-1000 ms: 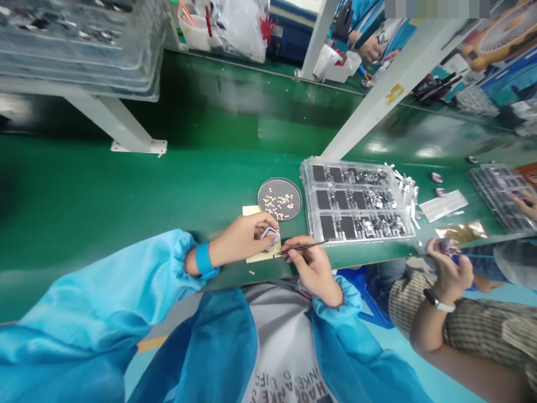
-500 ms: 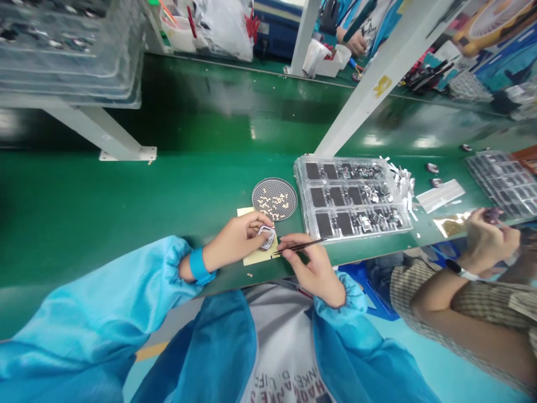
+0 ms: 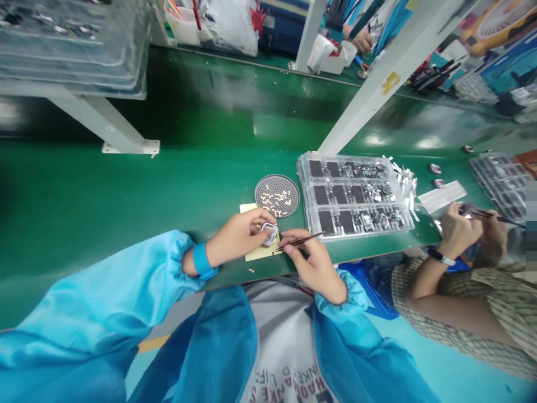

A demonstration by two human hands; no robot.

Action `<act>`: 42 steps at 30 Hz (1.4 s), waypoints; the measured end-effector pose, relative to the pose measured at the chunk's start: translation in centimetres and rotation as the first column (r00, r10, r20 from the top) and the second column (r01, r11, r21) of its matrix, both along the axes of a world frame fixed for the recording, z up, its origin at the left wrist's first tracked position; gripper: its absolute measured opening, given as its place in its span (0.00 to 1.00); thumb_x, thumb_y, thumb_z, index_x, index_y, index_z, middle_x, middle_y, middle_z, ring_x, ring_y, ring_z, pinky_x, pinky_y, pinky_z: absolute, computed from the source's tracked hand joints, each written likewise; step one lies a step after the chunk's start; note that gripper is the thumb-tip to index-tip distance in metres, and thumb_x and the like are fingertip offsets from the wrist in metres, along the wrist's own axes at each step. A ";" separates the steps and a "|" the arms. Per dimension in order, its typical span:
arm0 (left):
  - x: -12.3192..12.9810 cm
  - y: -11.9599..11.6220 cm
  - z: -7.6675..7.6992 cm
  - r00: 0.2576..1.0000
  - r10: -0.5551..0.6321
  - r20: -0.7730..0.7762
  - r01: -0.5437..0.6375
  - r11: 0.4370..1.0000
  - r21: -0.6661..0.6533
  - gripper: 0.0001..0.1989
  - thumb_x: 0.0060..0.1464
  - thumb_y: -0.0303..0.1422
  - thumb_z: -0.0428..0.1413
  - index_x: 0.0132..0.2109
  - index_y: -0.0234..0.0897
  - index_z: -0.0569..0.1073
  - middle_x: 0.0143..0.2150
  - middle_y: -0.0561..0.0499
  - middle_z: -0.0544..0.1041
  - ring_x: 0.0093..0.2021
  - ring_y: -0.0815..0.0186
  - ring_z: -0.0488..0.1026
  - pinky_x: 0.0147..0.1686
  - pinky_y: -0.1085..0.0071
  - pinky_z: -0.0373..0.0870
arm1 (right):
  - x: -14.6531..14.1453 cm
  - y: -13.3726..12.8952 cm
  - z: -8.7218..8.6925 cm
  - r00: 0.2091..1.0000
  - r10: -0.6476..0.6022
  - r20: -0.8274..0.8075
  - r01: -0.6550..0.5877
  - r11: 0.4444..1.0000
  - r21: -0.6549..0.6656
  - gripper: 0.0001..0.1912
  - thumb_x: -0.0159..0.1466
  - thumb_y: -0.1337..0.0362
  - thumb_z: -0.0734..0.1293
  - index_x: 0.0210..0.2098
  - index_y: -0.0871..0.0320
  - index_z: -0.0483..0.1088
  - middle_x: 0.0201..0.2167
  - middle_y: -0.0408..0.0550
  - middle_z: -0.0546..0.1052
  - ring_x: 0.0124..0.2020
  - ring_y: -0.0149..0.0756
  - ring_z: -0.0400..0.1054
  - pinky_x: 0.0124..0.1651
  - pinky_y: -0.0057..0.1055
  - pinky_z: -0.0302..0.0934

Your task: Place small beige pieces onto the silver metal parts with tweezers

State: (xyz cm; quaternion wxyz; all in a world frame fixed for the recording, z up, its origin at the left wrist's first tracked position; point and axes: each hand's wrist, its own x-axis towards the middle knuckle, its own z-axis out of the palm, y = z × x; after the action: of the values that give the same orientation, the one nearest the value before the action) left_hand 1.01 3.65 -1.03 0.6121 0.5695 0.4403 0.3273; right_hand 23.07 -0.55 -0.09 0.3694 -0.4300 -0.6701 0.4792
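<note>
My left hand [image 3: 240, 237] is closed round a small rounded-square case [image 3: 269, 234], pale with a dark inside, too small to make out further. The fingers of my right hand [image 3: 311, 258] pinch dark tweezers [image 3: 300, 242], whose tips point left, just below and right of the case. Under both lies a pale yellow paper [image 3: 257, 254] with a dark mark near its right edge. Right behind my left hand is a round grey perforated dish [image 3: 263, 184] with many tiny cream-coloured pieces in it. A single such piece [image 3: 251, 271] lies on the green bench in front of the paper.
A clear compartment tray [image 3: 308, 224] with dark squares and small metal parts stands to the right, white strips [image 3: 405, 182] beside it. Beyond, a co-worker's hands [image 3: 457, 229] hold a small part and tweezers. Metal posts [image 3: 356, 117] and stacked clear trays [image 3: 84, 61] flank the bench.
My hands have hardly moved; the case is tilted slightly differently. The co-worker's hand has shifted left, and a second hand with tweezers now shows. The whole view has shifted a little.
</note>
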 end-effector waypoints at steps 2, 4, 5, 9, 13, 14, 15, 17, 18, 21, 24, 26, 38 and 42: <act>0.0 0.0 0.1 1.000 -0.002 0.004 0.002 1.000 0.002 0.12 0.56 0.31 0.61 0.47 0.34 0.73 0.37 0.49 0.79 0.32 0.67 0.79 0.28 0.79 0.73 | 0.0 0.0 -0.1 1.000 -0.002 -0.002 0.002 1.000 0.000 0.13 0.72 0.64 0.65 0.56 0.53 0.70 0.44 0.49 0.81 0.46 0.37 0.78 0.51 0.36 0.74; 0.1 0.0 0.3 1.000 0.001 0.007 -0.001 1.000 0.003 0.11 0.56 0.32 0.61 0.46 0.35 0.73 0.38 0.49 0.79 0.32 0.67 0.79 0.29 0.78 0.73 | 0.0 -0.2 -0.2 1.000 -0.007 0.002 0.007 1.000 0.006 0.13 0.72 0.64 0.65 0.55 0.53 0.71 0.44 0.49 0.81 0.45 0.36 0.78 0.51 0.36 0.74; 0.1 0.0 0.4 1.000 0.006 0.005 -0.006 1.000 0.002 0.11 0.57 0.33 0.61 0.46 0.35 0.73 0.38 0.49 0.79 0.32 0.67 0.79 0.29 0.78 0.74 | 0.1 -0.3 -0.3 1.000 -0.013 -0.002 0.013 1.000 0.010 0.12 0.72 0.64 0.65 0.55 0.53 0.71 0.44 0.49 0.81 0.45 0.36 0.78 0.50 0.35 0.74; 0.3 0.0 0.6 1.000 0.015 0.012 -0.015 1.000 -0.006 0.11 0.57 0.34 0.61 0.45 0.35 0.72 0.38 0.49 0.79 0.31 0.67 0.79 0.29 0.77 0.74 | 0.2 -0.8 -0.2 0.994 -0.078 -0.080 0.081 0.996 0.032 0.10 0.72 0.66 0.66 0.52 0.52 0.72 0.43 0.48 0.81 0.44 0.37 0.78 0.48 0.36 0.74; 0.2 0.0 0.3 0.999 0.028 0.027 -0.028 1.000 -0.004 0.12 0.58 0.35 0.61 0.46 0.35 0.72 0.39 0.48 0.80 0.33 0.66 0.78 0.31 0.75 0.75 | -0.5 -0.2 0.3 0.967 -0.140 -0.213 0.176 0.971 0.159 0.08 0.72 0.67 0.65 0.49 0.51 0.72 0.43 0.49 0.80 0.47 0.40 0.77 0.52 0.43 0.73; 0.2 0.0 0.2 0.999 0.032 0.026 -0.032 0.999 -0.007 0.13 0.58 0.36 0.61 0.46 0.34 0.72 0.40 0.47 0.80 0.34 0.66 0.79 0.32 0.75 0.75 | -0.8 0.2 0.4 0.962 -0.148 -0.231 0.196 0.960 0.202 0.08 0.71 0.67 0.65 0.48 0.51 0.72 0.42 0.49 0.80 0.47 0.41 0.76 0.52 0.44 0.73; 0.2 0.0 0.1 0.999 0.036 0.025 -0.036 0.999 -0.012 0.13 0.58 0.37 0.61 0.47 0.34 0.72 0.40 0.46 0.80 0.35 0.65 0.79 0.33 0.74 0.75 | -1.1 0.5 0.4 0.959 -0.156 -0.238 0.214 0.947 0.240 0.08 0.71 0.67 0.65 0.48 0.51 0.72 0.42 0.50 0.80 0.47 0.41 0.76 0.52 0.45 0.73; 0.1 0.0 0.0 0.999 0.044 0.026 -0.044 0.999 -0.024 0.14 0.59 0.38 0.61 0.47 0.34 0.71 0.42 0.46 0.80 0.35 0.65 0.79 0.34 0.73 0.75 | -1.6 1.1 0.2 0.960 -0.174 -0.221 0.237 0.922 0.305 0.08 0.71 0.67 0.66 0.47 0.51 0.72 0.41 0.50 0.80 0.47 0.42 0.76 0.51 0.45 0.73; 0.1 0.0 0.0 0.998 0.050 0.029 -0.049 0.998 -0.029 0.14 0.59 0.38 0.61 0.47 0.34 0.71 0.42 0.45 0.80 0.36 0.65 0.79 0.34 0.73 0.75 | -1.8 1.3 0.0 0.961 -0.182 -0.207 0.244 0.911 0.332 0.08 0.71 0.68 0.66 0.47 0.51 0.72 0.41 0.50 0.81 0.46 0.42 0.76 0.50 0.45 0.73; 0.0 -0.1 0.0 0.997 0.065 0.038 -0.063 0.998 -0.031 0.14 0.59 0.38 0.61 0.47 0.34 0.71 0.42 0.45 0.80 0.37 0.64 0.79 0.36 0.72 0.75 | -2.2 1.5 -0.8 0.963 -0.197 -0.184 0.256 0.884 0.390 0.09 0.70 0.69 0.65 0.48 0.50 0.72 0.42 0.50 0.81 0.46 0.42 0.76 0.48 0.45 0.73; -0.1 -0.2 0.0 0.997 0.075 0.021 -0.075 0.997 -0.014 0.14 0.59 0.38 0.61 0.48 0.35 0.72 0.43 0.45 0.80 0.38 0.63 0.79 0.37 0.72 0.75 | -2.2 1.3 -1.4 0.961 -0.202 -0.190 0.264 0.877 0.401 0.12 0.70 0.71 0.65 0.49 0.50 0.72 0.42 0.50 0.81 0.46 0.42 0.76 0.48 0.44 0.72; 0.0 -0.3 0.0 0.997 0.075 -0.002 -0.075 0.997 0.002 0.13 0.59 0.38 0.60 0.47 0.35 0.73 0.43 0.45 0.80 0.38 0.63 0.79 0.36 0.71 0.76 | -2.2 1.2 -1.5 0.958 -0.213 -0.190 0.273 0.876 0.397 0.12 0.70 0.71 0.64 0.49 0.50 0.72 0.42 0.50 0.81 0.46 0.42 0.76 0.48 0.44 0.72; -0.1 -0.4 -0.1 0.998 0.050 -0.029 -0.049 0.998 0.027 0.13 0.60 0.36 0.59 0.49 0.35 0.74 0.44 0.46 0.80 0.40 0.62 0.79 0.39 0.70 0.76 | -2.1 1.2 -1.3 0.966 -0.188 -0.176 0.242 0.895 0.375 0.11 0.71 0.70 0.63 0.48 0.50 0.72 0.41 0.50 0.80 0.45 0.42 0.76 0.47 0.44 0.73; -0.1 -0.3 -0.3 0.999 0.049 -0.020 -0.048 0.998 0.036 0.12 0.60 0.37 0.59 0.49 0.36 0.74 0.45 0.46 0.79 0.41 0.62 0.79 0.40 0.70 0.76 | -2.0 1.2 -1.3 0.970 -0.189 -0.153 0.234 0.896 0.376 0.09 0.71 0.68 0.63 0.47 0.51 0.71 0.41 0.51 0.80 0.45 0.42 0.76 0.47 0.44 0.74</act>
State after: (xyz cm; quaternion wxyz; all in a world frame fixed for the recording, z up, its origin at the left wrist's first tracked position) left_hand 0.95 3.33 -1.29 0.5891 0.5729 0.4546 0.3438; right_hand 21.04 0.66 -1.40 0.5347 -0.3902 -0.6798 0.3159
